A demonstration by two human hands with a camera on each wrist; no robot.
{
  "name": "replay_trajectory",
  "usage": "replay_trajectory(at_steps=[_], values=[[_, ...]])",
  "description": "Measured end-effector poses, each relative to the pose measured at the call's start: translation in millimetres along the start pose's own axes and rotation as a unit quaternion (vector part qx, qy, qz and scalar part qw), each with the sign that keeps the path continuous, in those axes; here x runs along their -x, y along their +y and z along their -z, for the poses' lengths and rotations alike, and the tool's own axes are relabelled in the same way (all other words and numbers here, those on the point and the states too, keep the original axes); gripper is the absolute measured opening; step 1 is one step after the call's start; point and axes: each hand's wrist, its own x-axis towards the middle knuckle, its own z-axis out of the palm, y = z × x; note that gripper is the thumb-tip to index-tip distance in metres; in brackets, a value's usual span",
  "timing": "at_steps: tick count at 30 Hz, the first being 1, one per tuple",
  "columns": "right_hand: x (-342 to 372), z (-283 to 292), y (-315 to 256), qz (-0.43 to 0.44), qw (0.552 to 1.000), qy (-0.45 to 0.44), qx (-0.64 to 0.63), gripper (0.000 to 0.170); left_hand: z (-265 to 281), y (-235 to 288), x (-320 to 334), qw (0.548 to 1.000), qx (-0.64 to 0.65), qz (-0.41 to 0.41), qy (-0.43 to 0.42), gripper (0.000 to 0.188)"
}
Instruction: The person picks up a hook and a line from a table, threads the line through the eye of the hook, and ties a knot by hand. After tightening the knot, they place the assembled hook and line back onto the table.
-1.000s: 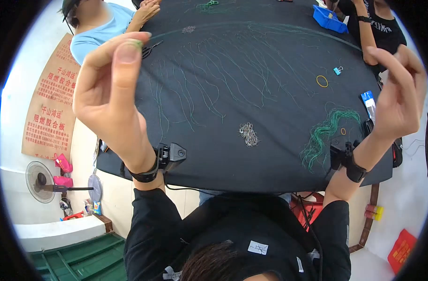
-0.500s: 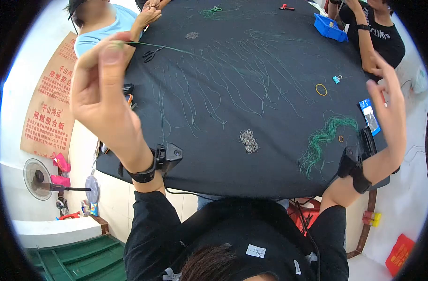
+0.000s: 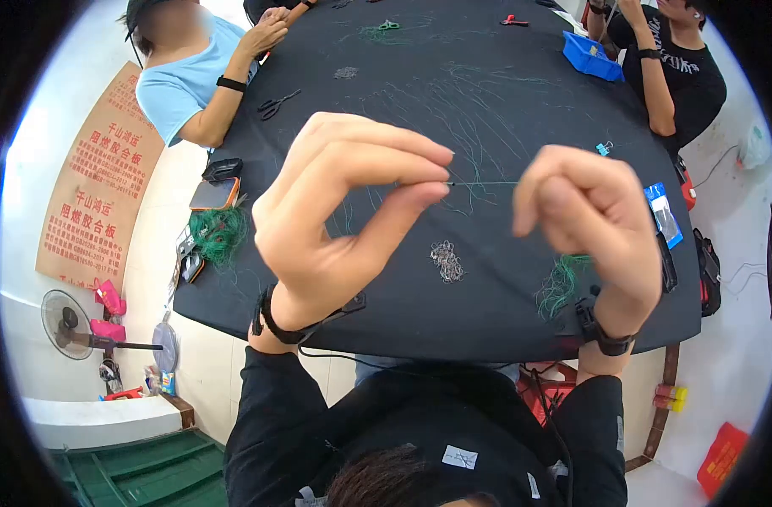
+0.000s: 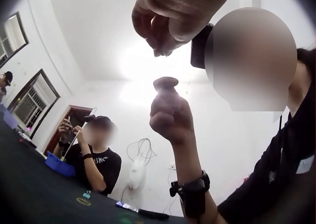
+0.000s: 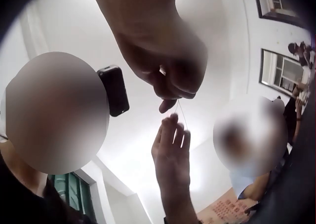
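Above the table, my left hand [image 3: 335,211] pinches one end of a thin green line [image 3: 491,182] between thumb and fingertips. A tiny dark bit shows right at those fingertips. From there the line runs taut, a short way across, to my right hand [image 3: 601,220], whose fingers are curled in with the thumb against them. In the right wrist view, thin strands of line [image 5: 182,113] stretch between the two hands. Below the hands on the black cloth lies a small pile of metal hooks [image 3: 447,262]. A bundle of green line [image 3: 561,286] lies partly behind my right wrist.
Loose green lines [image 3: 479,110] spread over the table [image 3: 403,313]. Black scissors [image 3: 278,104] lie at left, near a green tangle [image 3: 218,235]. A teal binder clip [image 3: 604,148] and a blue packet [image 3: 663,215] lie at right. Two people sit across, one by a blue basket [image 3: 590,57].
From wide apart, both hands have come together over the middle of the table. My right hand's fingers have curled in, and the line between the hands now spans a short gap.
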Motion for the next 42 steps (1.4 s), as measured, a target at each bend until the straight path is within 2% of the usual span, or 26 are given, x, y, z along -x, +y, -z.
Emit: replay_trajectory(at_steps=[2, 6, 7, 10, 11, 14, 16, 17, 19, 20, 21, 22, 24, 25, 26, 28, 29, 31, 32, 33, 34, 36, 37, 38, 40, 42], values=[[5.0, 11.5, -2.5, 0.036, 0.997, 0.037, 0.06, 0.029, 1.9, 1.4, -0.9, 1.0, -0.002, -0.019, 0.005, 0.011], [21.6, 37.4, -7.8, 0.01, 0.966, 0.035, 0.254, 0.02, 1.6, 3.9, -0.1, 0.999, -0.019, -0.041, 0.022, 0.015], [25.9, 46.6, -11.1, -0.042, 0.934, 0.008, 0.356, 0.014, 2.1, 5.0, 0.2, 0.998, -0.022, -0.043, 0.027, 0.016], [40.6, 51.0, 2.0, -0.007, 0.841, 0.129, 0.526, 0.024, 3.6, 5.3, 1.1, 0.998, -0.025, -0.053, 0.034, 0.018], [46.6, 51.2, -2.1, -0.106, 0.807, 0.186, 0.551, 0.033, 3.9, 4.0, 1.5, 0.997, -0.022, -0.061, 0.034, 0.019], [39.8, 40.0, -3.9, -0.03, 0.746, 0.264, 0.611, 0.031, 2.8, 3.5, 2.9, 0.997, -0.015, -0.062, 0.032, 0.021], [26.3, 19.2, -21.1, 0.041, 0.839, 0.199, 0.505, 0.023, 2.1, 3.3, 3.1, 0.998, -0.009, -0.059, 0.028, 0.022], [20.2, 10.3, -16.8, 0.108, 0.887, 0.168, 0.416, 0.023, 1.4, 3.4, 3.4, 0.998, -0.006, -0.058, 0.024, 0.022], [10.2, -20.1, -6.0, 0.153, 0.938, 0.097, 0.294, 0.021, 0.8, 4.8, 2.8, 0.998, -0.01, -0.061, 0.016, 0.022], [5.3, -35.3, -0.8, 0.168, 0.957, 0.059, 0.23, 0.022, 2.9, 6.2, 0.8, 0.998, -0.018, -0.065, 0.011, 0.022], [1.6, -46.6, 10.8, 0.209, 0.955, 0.025, 0.211, 0.014, 6.4, 7.8, -1.5, 0.997, -0.026, -0.07, 0.005, 0.022], [5.4, -59.7, 12.8, 0.109, 0.983, -0.032, 0.146, 0.007, 19.1, 10.6, -4.4, 0.997, -0.045, -0.054, -0.012, 0.023], [13.1, -89.1, 29.1, 0.136, 0.973, -0.055, 0.179, 0.008, 44.3, 1.7, 3.7, 0.997, 0.009, -0.015, 0.076, 0.016], [19.1, -102.8, 33.2, 0.19, 0.952, -0.058, 0.231, 0.015, 62.7, -0.9, 11.3, 0.993, 0.019, 0.045, 0.112, 0.025], [25.4, -118.0, 40.5, 0.254, 0.924, -0.071, 0.278, 0.019, 86.0, -5.0, 18.4, 0.985, 0.097, 0.109, 0.092, 0.027], [40.4, -139.5, 48.8, 0.281, 0.888, -0.138, 0.337, 0.016, 137.7, -22.2, 44.0, 0.941, 0.266, 0.209, -0.006, 0.026], [49.7, -147.6, 53.2, 0.254, 0.87, -0.23, 0.354, 0.012, 157.5, -28.8, 58.0, 0.922, 0.309, 0.224, -0.07, 0.024], [63.7, -145.2, 61.4, 0.222, 0.841, -0.344, 0.352, 0.011, 199.5, -39.9, 89.5, 0.865, 0.34, 0.286, -0.235, 0.02], [67.6, -139.0, 61.5, 0.195, 0.814, -0.402, 0.37, 0.012, 217.4, -43.4, 105.0, 0.833, 0.313, 0.329, -0.315, 0.018], [68.0, -131.9, 57.6, 0.187, 0.815, -0.386, 0.389, 0.013, 232.7, -46.5, 118.7, 0.795, 0.257, 0.385, -0.392, 0.017], [65.6, -123.4, 49.9, 0.177, 0.816, -0.37, 0.408, 0.015, 241.8, -48.5, 130.8, 0.706, 0.112, 0.476, -0.513, 0.008], [57.1, -110.7, 35.7, 0.164, 0.815, -0.337, 0.442, 0.017, 250.8, -38.8, 158.9, 0.584, -0.138, 0.61, -0.517, 0.007], [51.3, -105.8, 28.9, 0.161, 0.814, -0.323, 0.454, 0.018, 237.2, -29.0, 159.8, 0.574, -0.364, 0.5, -0.536, 0.008], [47.6, -102.6, 26.2, 0.159, 0.813, -0.31, 0.466, 0.019, 240.6, -44.6, 171.0, 0.617, -0.314, 0.507, -0.514, 0.005], [45.0, -98.7, 27.5, 0.16, 0.808, -0.313, 0.472, 0.02, 205.5, -59.4, 143.6, 0.694, -0.156, 0.51, -0.483, 0.002], [44.5, -93.6, 27.2, 0.159, 0.804, -0.322, 0.474, 0.022, 181.3, -85.1, 130.8, 0.745, -0.203, 0.399, -0.495, 0.003]])
